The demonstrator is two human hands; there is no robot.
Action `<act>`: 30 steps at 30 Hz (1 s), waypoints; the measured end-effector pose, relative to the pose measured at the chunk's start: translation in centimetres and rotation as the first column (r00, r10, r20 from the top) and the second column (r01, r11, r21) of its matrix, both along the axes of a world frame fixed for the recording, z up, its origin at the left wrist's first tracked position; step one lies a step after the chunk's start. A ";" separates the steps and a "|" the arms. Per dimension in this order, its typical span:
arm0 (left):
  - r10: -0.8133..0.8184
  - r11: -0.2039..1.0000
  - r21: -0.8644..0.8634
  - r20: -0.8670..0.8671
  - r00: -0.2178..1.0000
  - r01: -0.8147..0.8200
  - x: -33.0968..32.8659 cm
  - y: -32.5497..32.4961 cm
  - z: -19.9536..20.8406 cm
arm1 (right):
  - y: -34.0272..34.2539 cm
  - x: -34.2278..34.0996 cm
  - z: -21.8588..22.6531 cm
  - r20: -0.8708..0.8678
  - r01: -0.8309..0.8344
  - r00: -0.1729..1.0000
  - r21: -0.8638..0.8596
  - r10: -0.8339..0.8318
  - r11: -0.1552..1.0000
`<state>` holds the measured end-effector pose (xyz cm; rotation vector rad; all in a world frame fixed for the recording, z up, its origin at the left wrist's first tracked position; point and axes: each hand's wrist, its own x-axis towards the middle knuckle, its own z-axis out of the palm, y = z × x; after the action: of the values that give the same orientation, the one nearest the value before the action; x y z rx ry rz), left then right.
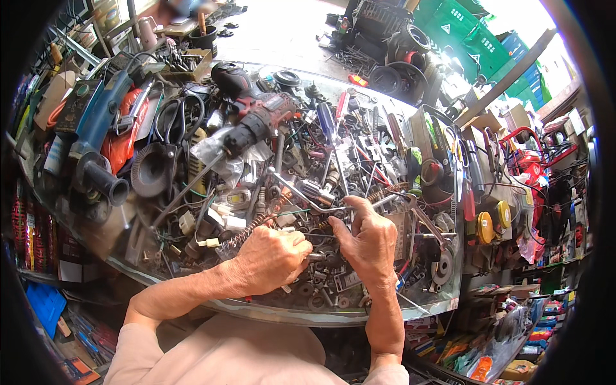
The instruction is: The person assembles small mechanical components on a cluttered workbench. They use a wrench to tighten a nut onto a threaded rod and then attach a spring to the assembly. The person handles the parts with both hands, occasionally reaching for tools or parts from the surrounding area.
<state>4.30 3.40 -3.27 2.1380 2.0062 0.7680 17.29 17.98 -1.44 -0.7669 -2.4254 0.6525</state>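
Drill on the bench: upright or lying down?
Lying down: the drill sprawls over the clutter, handle stretched out sideways, chuck pointing toward the near left.

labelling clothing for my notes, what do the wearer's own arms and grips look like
The left grip and right grip are ungloved, with no ring visible. The forearms are bare, with no watch or bracelet showing. The plain, pale beige shirt has sleeves ending near the elbows.
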 end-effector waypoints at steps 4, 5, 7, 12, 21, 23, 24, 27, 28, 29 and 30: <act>0.010 0.998 -0.066 -0.032 0.999 -0.012 0.3 -0.1 0.2 | 0.1 0.1 0.6 -0.160 0.021 0.981 -0.487 -0.113 0.873; 0.011 0.998 -0.059 -0.035 0.999 -0.013 0.3 -0.2 0.1 | 0.3 0.2 0.6 -0.251 -0.042 0.959 -0.592 -0.134 0.805; 0.014 0.999 -0.048 -0.038 0.999 -0.016 0.4 -0.2 -0.1 | 0.5 0.5 1.0 -0.282 -0.123 0.951 -0.723 -0.128 0.680; 0.025 1.000 0.002 0.028 0.999 -0.025 0.4 -0.1 0.2 | 0.6 0.8 1.2 -0.260 -0.206 0.966 -0.778 -0.005 0.594; 0.168 0.980 -0.160 0.984 0.062 -0.114 -2.5 -0.2 4.0 | -1.5 0.5 1.9 -0.336 -0.274 0.938 -0.576 0.082 0.770; 0.135 0.990 -0.143 0.966 -0.222 -0.018 -3.3 -0.3 3.5 | -2.5 0.1 2.1 -0.425 -0.302 0.900 -0.452 0.095 0.840; 0.120 0.991 -0.131 0.960 -0.252 -0.029 -3.1 -0.2 3.1 | -2.8 0.1 2.0 -0.418 -0.293 0.902 -0.419 0.104 0.859; 0.146 0.989 -0.144 0.931 -0.336 0.032 -3.0 -0.2 2.8 | -3.3 0.0 1.7 -0.405 -0.283 0.906 -0.361 0.124 0.889; 0.160 0.987 -0.157 0.935 -0.318 0.034 -2.9 -0.1 2.6 | -3.5 -0.1 1.7 -0.403 -0.280 0.906 -0.349 0.127 0.894; 0.163 0.986 -0.162 0.942 -0.292 0.027 -2.8 -0.1 2.6 | -3.6 -0.2 1.6 -0.401 -0.278 0.907 -0.336 0.130 0.900; 0.166 0.986 -0.167 0.949 -0.266 0.020 -2.7 -0.1 2.5 | -3.7 -0.3 1.6 -0.408 -0.283 0.901 -0.292 0.149 0.914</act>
<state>1.62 3.27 -0.77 0.4216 0.9619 1.5771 16.96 14.29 0.12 -0.4386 -2.0757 1.2221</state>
